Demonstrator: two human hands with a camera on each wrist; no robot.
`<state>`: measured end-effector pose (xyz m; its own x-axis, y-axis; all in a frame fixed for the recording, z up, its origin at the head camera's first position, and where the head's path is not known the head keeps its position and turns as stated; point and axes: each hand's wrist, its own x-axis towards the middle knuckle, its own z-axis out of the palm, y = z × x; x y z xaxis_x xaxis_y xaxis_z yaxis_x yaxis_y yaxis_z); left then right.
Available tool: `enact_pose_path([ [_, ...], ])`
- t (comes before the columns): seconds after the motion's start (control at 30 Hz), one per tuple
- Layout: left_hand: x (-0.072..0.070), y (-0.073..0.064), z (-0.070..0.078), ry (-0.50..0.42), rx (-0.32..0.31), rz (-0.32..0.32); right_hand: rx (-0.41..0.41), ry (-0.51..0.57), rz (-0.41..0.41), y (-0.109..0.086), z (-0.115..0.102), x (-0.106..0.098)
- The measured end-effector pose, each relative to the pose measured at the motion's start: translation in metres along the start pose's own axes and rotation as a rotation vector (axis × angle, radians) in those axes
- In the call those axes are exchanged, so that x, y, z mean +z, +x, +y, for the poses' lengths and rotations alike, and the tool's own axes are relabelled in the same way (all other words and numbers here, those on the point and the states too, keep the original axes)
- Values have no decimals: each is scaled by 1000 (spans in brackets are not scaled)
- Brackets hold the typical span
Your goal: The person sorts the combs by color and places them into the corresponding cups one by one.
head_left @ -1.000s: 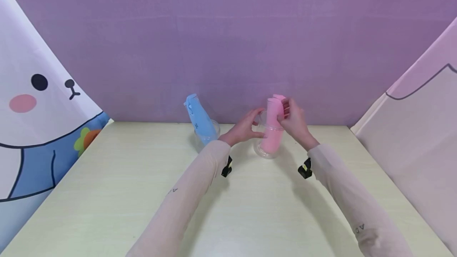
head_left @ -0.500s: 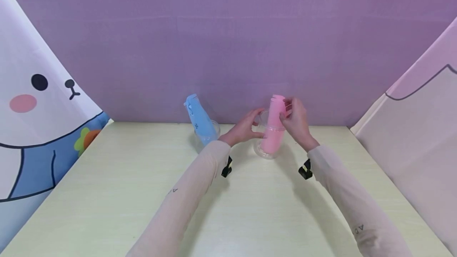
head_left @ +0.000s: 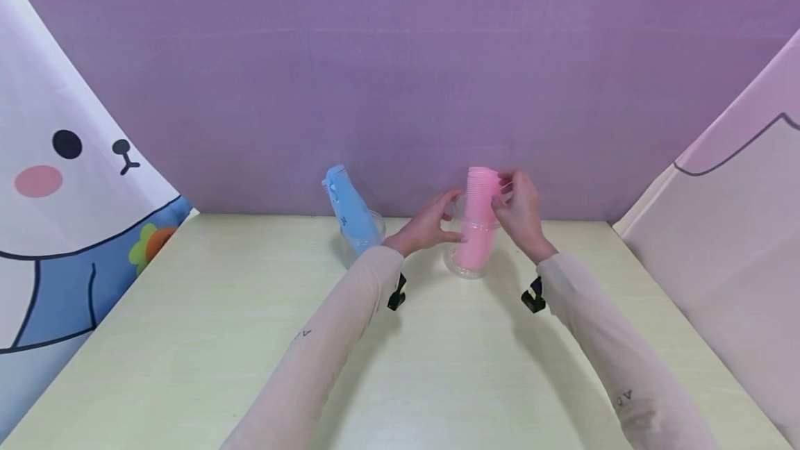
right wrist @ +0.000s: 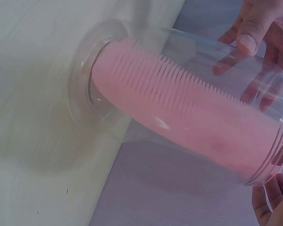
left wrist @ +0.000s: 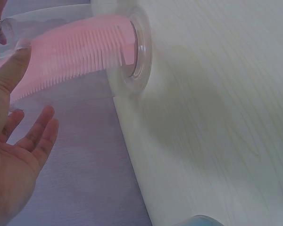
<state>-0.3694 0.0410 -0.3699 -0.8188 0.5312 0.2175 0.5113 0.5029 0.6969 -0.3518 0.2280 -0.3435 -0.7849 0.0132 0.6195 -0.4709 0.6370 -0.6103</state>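
Note:
A pink comb (head_left: 481,193) stands in a clear plastic jar (head_left: 465,272), its upper part rising above the mouth. Rows of teeth show through the wall in the left wrist view, where the comb (left wrist: 80,52) leans inside. My left hand (head_left: 426,224) holds the jar from the left, thumb (left wrist: 18,61) on the near side and fingers behind. At the comb's upper right edge, my right hand (head_left: 521,214) pinches it between thumb and fingers. The right wrist view shows only part of this hand (right wrist: 276,202), beside the jar's mouth.
Left of my left hand, a blue comb (head_left: 351,205) leans in a second clear jar (head_left: 380,222). Both jars stand on the pale table (head_left: 462,367), near its back edge. A purple cloth (head_left: 400,89) hangs behind, with printed cloths (head_left: 94,179) at the sides.
The pink comb has turned in the jar, from a smooth face toward the head camera to its toothed side. My right hand has shifted slightly right; the left has stayed on the jar.

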Motion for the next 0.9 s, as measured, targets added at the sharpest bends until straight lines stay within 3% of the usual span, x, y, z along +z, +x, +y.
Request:
enact_pose_path([
  [0.33, -1, 1, -3, 17, 12, 6, -10, -30, 0, 4, 5, 6],
  [0.63, -4, -2, -3, 14, 4, -7, 48, 14, -54, 6, 7, 8],
  [0.9, -18, -9, 3, 46, 3, -24, 87, 65, -114, 7, 13, -1],
])
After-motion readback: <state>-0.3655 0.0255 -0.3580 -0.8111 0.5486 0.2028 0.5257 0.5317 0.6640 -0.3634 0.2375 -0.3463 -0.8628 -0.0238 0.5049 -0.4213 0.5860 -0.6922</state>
